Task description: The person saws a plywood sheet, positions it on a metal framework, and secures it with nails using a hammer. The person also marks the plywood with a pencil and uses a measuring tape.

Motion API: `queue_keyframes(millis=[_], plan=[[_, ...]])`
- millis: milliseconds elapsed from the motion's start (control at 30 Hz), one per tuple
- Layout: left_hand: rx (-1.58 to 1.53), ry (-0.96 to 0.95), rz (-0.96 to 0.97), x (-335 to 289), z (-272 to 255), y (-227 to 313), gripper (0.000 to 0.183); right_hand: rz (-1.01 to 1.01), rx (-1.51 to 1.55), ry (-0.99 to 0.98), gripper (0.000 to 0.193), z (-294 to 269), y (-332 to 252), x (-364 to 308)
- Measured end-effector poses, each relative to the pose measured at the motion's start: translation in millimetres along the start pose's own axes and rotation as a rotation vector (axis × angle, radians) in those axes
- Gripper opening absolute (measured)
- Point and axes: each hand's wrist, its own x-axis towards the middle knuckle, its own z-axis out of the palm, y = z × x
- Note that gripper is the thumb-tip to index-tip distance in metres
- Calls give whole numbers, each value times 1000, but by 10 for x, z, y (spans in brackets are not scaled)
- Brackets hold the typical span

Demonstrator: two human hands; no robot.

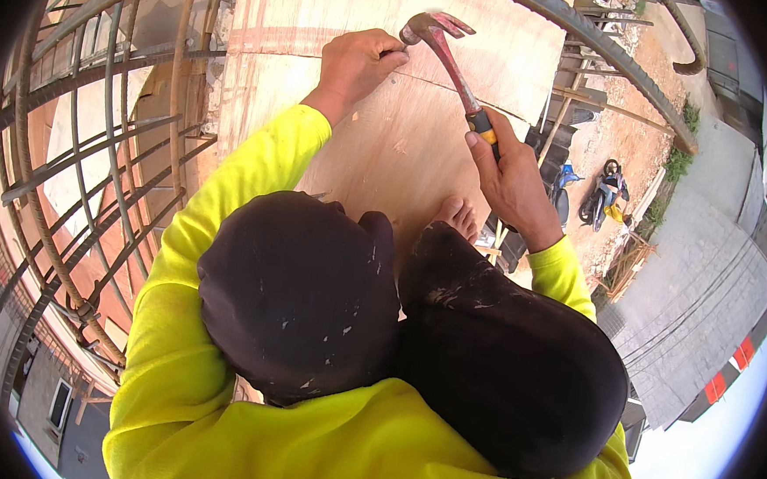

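The hammer (450, 68) sits in your wrapped right hand (516, 184), head beside your pinched left hand (355, 67), whose hold I cannot tell.

Pale plywood boards (380, 147) with a dark seam (276, 55) across, a bare foot (460, 215) at the right edge

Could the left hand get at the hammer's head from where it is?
Probably yes. The left hand is right beside the hammer's head, with nothing visible blocking the way. Its fingertips look pinched together, though, so they might need to open first; what they hold, if anything, is hard to tell.
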Motion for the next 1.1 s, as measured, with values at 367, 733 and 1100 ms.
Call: queue_keyframes(millis=[367, 733, 1100], plan=[[-23, -48, -91, 10, -29, 54, 16, -40, 135, 79, 33, 22, 26, 27], [-24, -42, -133, -33, 19, 40, 16, -5, -33, -10, 34, -68, -26, 68], [-26, -34, 5, -104, 21, -24, 13, -69, -161, -53, 34, -49, 24, 88]])
